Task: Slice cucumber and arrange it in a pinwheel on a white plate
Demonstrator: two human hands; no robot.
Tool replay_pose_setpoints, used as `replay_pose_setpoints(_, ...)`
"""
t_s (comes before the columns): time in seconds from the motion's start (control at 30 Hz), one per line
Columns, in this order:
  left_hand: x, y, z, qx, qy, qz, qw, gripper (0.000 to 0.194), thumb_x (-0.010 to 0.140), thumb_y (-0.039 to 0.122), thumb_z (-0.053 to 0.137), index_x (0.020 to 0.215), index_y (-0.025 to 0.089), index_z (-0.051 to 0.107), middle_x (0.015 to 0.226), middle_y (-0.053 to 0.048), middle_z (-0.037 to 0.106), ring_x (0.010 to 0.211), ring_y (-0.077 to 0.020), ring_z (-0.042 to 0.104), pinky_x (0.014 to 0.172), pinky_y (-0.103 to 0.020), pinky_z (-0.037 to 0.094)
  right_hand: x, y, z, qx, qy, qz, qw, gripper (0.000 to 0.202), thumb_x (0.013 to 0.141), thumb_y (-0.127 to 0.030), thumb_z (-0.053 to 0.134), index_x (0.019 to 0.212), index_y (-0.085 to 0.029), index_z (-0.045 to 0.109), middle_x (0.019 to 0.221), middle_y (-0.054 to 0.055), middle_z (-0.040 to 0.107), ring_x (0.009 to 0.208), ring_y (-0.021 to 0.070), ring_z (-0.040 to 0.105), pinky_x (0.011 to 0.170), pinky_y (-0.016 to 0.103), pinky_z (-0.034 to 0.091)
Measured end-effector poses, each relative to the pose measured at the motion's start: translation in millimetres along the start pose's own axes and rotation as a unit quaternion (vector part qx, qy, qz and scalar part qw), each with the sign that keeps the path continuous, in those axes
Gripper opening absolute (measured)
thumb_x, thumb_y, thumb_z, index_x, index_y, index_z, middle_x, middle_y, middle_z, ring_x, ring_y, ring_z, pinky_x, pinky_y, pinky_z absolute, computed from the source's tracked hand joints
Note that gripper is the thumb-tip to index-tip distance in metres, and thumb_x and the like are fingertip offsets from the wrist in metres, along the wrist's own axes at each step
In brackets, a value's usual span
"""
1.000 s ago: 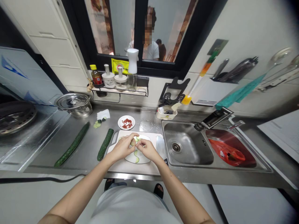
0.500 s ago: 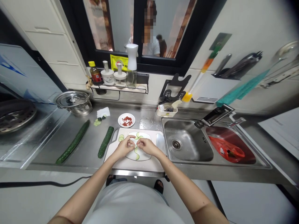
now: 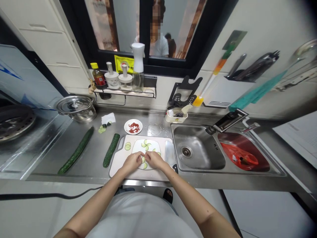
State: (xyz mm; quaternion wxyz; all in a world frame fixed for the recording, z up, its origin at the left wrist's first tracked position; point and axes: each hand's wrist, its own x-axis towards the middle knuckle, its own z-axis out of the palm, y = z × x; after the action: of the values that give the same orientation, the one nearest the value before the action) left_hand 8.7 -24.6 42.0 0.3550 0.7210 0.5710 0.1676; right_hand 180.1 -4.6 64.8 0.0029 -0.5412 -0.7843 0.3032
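Stainless steel is shining under our work: on the desk [image 3: 97,153] we're keeping a cutting bd [image 3: 118,165], w/ a white plate [image 3: 136,147] sitting on it. We're holding both hands low over the plate's near half, L hand [image 3: 133,161] and R hand [image 3: 154,159] w/ fingers curled in, tips meeting at a small pale-green cucumber slice [image 3: 143,159]. We can't tell whether each is pinching it or only touching. Other cut pcs [image 3: 146,144] are curving around on the plate, and a few rounds [image 3: 127,145] are lying on the bd's L side. Knife [image 3: 169,152] is resting along the bd's R edge, nr the sink [image 3: 201,148]. Just beyond the bd, a small dish [image 3: 126,127] is holding red bits [image 3: 134,128]. To our L, a shorter cucumber [image 3: 111,150] is lying just beside the bd, a longer one [image 3: 76,151] farther out. Btwn pot [image 3: 85,115] & dish, scraps [image 3: 101,129] are lying by a white paper [image 3: 108,118]. Red bag [image 3: 238,158] is slumping in the sink's R basin.
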Motion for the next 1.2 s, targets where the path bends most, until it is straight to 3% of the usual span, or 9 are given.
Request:
replay_pose_setpoints(0.3,2.1,-3.8,5.6,0.042,-0.009,0.009,0.999,0.033,0.079,0.009,0.048,0.104,0.021,0.065,0.093,-0.003,0.070,0.085,-0.0157,0.062,0.077,-0.023,0.041,2.3,0.4,12.9,-0.051,-0.007,0.004,0.999,0.022,0.090,-0.022,0.042,0.095,-0.016,0.063,0.091,0.007,0.067,0.082,0.0152,0.057,0.065,0.024,0.028)
replay_pose_setpoints(0.53,-2.7,0.4,3.4,0.104,-0.022,-0.003,0.994,0.023,0.076,0.025,0.061,0.099,0.022,0.065,0.092,-0.002,0.067,0.087,-0.0178,0.060,0.079,-0.027,0.040,2.7,0.4,17.5,-0.076,-0.004,0.005,0.997,0.025,0.092,-0.022,0.039,0.097,-0.017,0.063,0.092,0.007,0.068,0.083,0.0157,0.058,0.065,0.025,0.029)
replay_pose_setpoints(0.77,-4.9,-1.8,5.6,0.148,-0.023,-0.001,0.989,0.016,0.080,0.028,0.059,0.091,0.022,0.069,0.094,-0.004,0.066,0.092,-0.0197,0.058,0.083,-0.030,0.039,2.5,-0.1,20.3,-0.109,-0.001,0.005,0.994,0.025,0.092,-0.019,0.038,0.094,-0.017,0.063,0.093,0.008,0.067,0.086,0.0169,0.058,0.066,0.025,0.032)
replay_pose_setpoints(1.2,-8.2,2.3,0.9,0.203,-0.034,0.006,0.979,0.021,0.085,0.034,0.053,0.090,0.022,0.069,0.092,-0.006,0.065,0.092,-0.0216,0.057,0.083,-0.033,0.038,0.1,2.5,27.5,-0.120,0.037,0.005,0.992,0.019,0.090,-0.018,0.044,0.098,-0.016,0.061,0.103,0.009,0.061,0.096,0.0179,0.052,0.076,0.025,0.036)
